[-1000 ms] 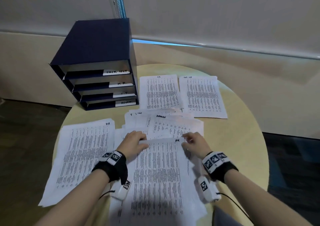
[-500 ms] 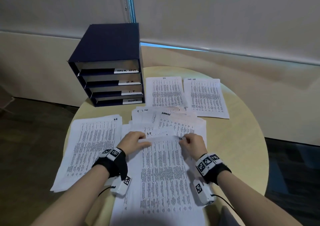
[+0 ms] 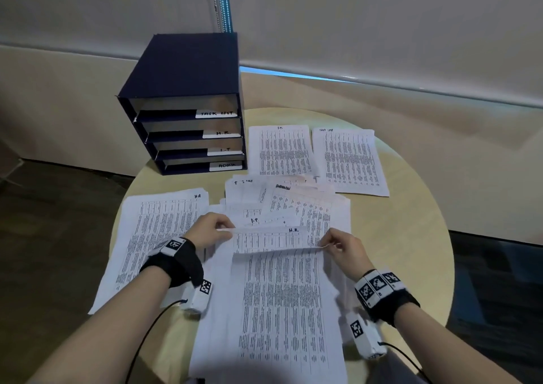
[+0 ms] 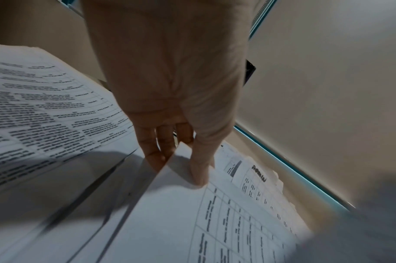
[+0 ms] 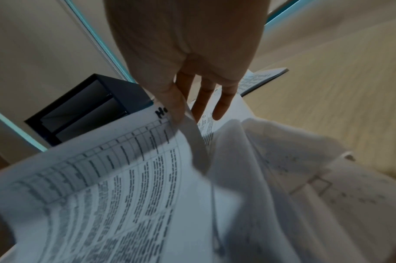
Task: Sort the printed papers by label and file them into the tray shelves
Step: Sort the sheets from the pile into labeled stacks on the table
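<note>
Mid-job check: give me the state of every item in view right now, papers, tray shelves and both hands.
H.R. sheet: top edge lifted, pinched at both corners.
Left hand: grip on its left corner.
Right hand: grip on its right corner.
Tray shelves: upright, labelled; contents cannot tell.
HR pile: flat, left.
I.T. pile: flat, beside shelves.
Task list pile: flat, far right.
Unsorted papers: fanned, centre.

Round pale wooden table [image 3: 411,236]: dark blue tray shelves [image 3: 188,104] at upper left; printed paper stacks [image 3: 282,295] across centre and left.

Bare forearms; black fabric wristbands [image 3: 176,261] bore white square-patterned marker tags, white camera pods [image 3: 365,339] and thin black cables [image 3: 147,333].
</note>
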